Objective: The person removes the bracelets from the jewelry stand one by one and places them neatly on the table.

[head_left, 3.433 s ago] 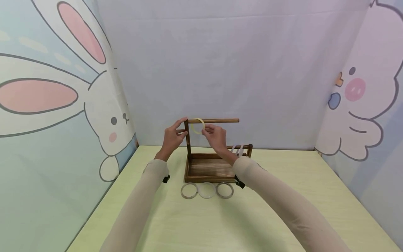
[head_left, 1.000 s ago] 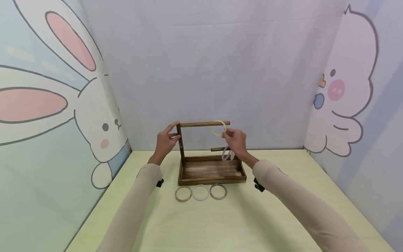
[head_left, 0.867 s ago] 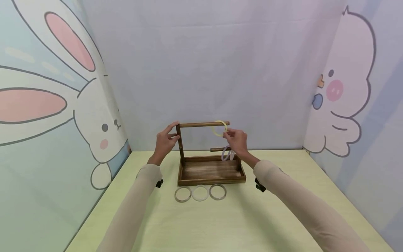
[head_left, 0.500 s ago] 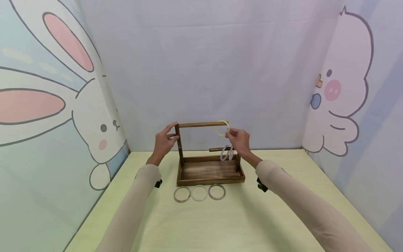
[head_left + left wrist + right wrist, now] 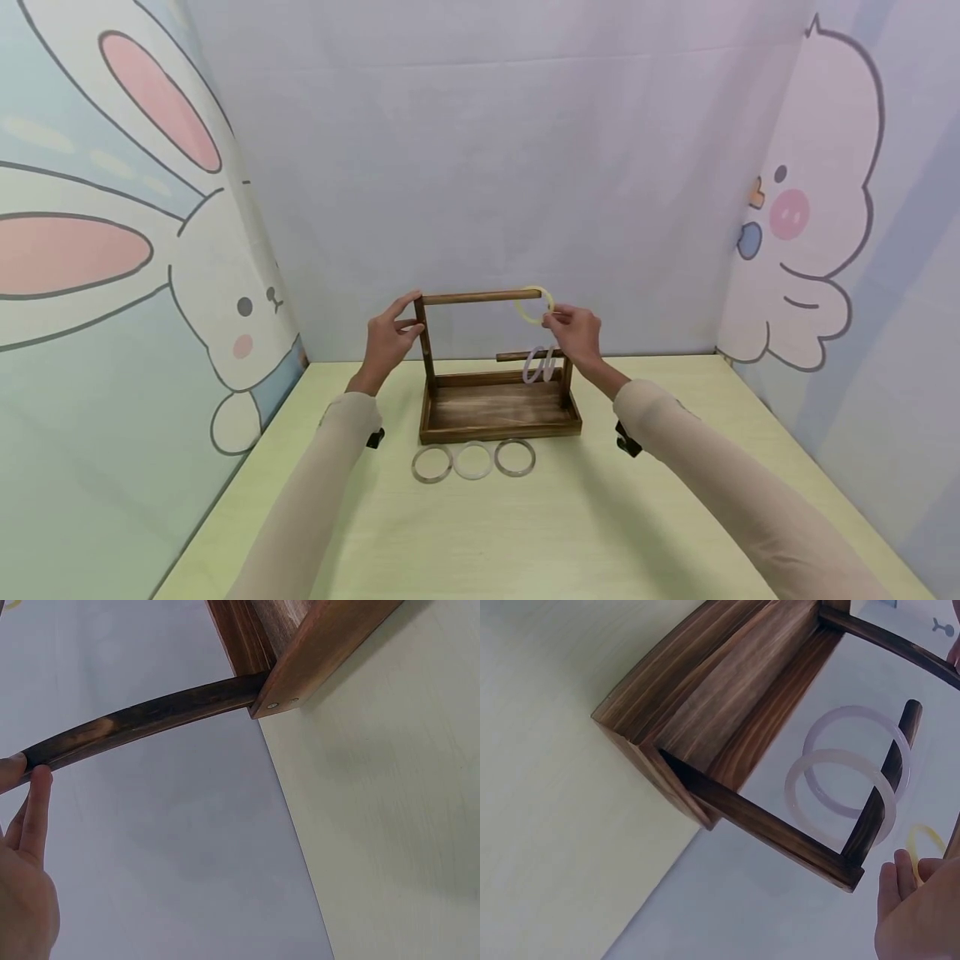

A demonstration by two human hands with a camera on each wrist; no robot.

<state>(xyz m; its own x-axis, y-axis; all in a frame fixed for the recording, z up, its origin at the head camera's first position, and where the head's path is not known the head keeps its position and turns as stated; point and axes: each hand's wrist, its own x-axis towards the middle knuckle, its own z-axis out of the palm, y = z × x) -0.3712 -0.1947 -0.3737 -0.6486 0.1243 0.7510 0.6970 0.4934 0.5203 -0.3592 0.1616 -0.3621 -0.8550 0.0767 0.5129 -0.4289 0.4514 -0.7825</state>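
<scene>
My left hand (image 5: 384, 343) pinches the top of the tall post (image 5: 142, 720) of a dark wooden bangle stand (image 5: 501, 433), thumb and fingers on opposite sides. With thumb and fingertips my right hand (image 5: 577, 333) holds a yellow bangle (image 5: 531, 322) by its right side. That bangle overlaps the free right end of the upper bar (image 5: 480, 297). Below, on the shorter lower bar (image 5: 513, 357), hang a lilac bangle (image 5: 847, 712) and a paler one (image 5: 840, 755). In the right wrist view, the fingers partly hide the yellow bangle (image 5: 922, 827).
Three bangles lie in a row before the stand's tray: a brownish one (image 5: 432, 481), a white one (image 5: 473, 477) and a grey one (image 5: 515, 473). The light table (image 5: 480, 542) meets a pale cloth backdrop (image 5: 480, 167) behind the stand.
My right hand has slid the yellow bangle rightward along the upper bar, from near the post to the bar's free end. My left hand keeps its hold on the post.
</scene>
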